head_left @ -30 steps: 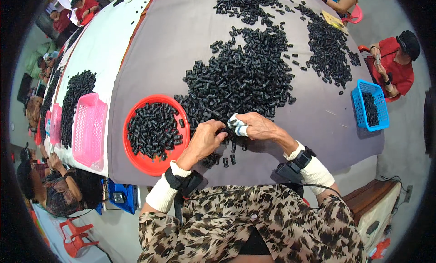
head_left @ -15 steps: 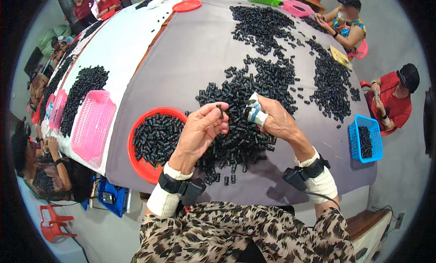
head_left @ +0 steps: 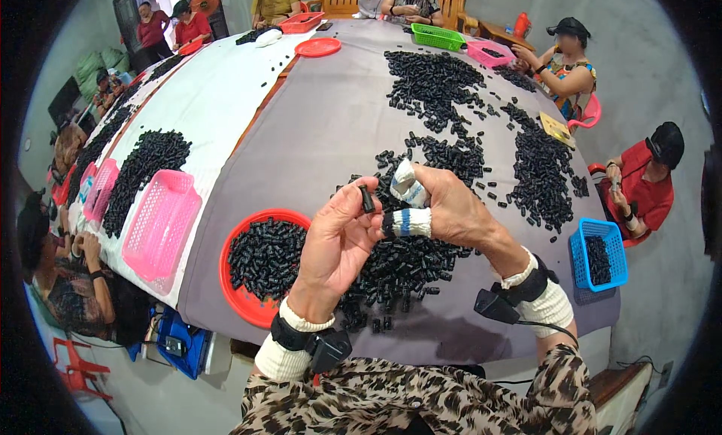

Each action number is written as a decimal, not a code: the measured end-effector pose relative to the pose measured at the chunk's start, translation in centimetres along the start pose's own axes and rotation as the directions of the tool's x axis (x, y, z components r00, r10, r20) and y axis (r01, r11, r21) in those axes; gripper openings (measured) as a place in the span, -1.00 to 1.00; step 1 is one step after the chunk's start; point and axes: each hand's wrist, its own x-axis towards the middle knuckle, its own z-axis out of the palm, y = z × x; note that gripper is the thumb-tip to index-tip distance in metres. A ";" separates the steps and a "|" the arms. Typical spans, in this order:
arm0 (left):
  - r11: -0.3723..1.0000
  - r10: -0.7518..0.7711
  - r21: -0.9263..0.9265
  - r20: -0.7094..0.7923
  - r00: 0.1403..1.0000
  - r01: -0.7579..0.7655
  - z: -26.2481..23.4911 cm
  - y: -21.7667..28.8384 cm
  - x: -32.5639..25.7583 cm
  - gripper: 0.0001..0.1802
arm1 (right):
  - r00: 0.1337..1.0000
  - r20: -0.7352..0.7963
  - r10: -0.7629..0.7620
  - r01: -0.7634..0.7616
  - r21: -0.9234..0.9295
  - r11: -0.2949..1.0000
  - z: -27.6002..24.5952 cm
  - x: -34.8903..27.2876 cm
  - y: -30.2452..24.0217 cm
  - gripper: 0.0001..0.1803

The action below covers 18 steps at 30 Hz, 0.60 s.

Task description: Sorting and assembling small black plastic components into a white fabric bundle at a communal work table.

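Black cylinder (head_left: 367,200); red tray (head_left: 245,302); grey tablecloth (head_left: 316,112); blue-striped white finger sleeve (head_left: 413,223); leopard-patterned shirt (head_left: 466,394).

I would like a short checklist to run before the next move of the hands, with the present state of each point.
1. Left hand holds a black piece: ok.
2. Striped covers worn on right hand: ok.
3. Right hand empty: cannot tell.
4. Red plate still has bare bottom showing: ok.
5. Table beneath hands free of loose pieces: not ok, a pile lies there.
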 end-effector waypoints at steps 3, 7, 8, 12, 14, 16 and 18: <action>1.000 0.018 0.007 -0.036 0.999 -0.018 0.5 -0.2 0.0 -0.71 | 0.999 -0.013 0.039 -0.038 0.067 0.997 0.4 -0.3 0.4 -0.64; 0.999 0.028 0.035 -0.042 0.999 -0.027 1.0 -0.2 -0.2 -0.71 | 0.988 0.057 0.141 -0.148 0.131 0.980 0.5 -0.2 1.1 -0.63; 0.998 0.032 0.055 -0.053 0.998 -0.029 1.1 -0.3 -0.2 -0.72 | 0.988 0.056 0.146 -0.152 0.135 0.979 0.5 -0.2 1.0 -0.63; 0.994 0.027 0.109 -0.042 0.999 -0.022 1.1 -0.6 0.0 -0.72 | 0.980 0.055 0.193 -0.200 0.199 0.960 0.7 -0.7 0.8 -0.64; 0.993 0.018 0.118 -0.047 0.999 -0.012 1.2 -0.8 0.0 -0.72 | 0.994 -0.108 0.014 0.013 0.242 0.970 1.1 -0.8 1.5 -0.64; 0.992 0.012 0.128 -0.057 0.998 -0.004 1.0 -0.9 0.0 -0.72 | 0.992 -0.099 0.072 -0.047 0.237 0.970 0.9 -1.0 0.7 -0.63; 0.994 0.023 0.111 -0.024 0.999 -0.020 0.6 -1.0 0.2 -0.73 | 0.983 -0.183 0.028 0.006 0.180 0.984 1.3 -1.0 0.8 -0.63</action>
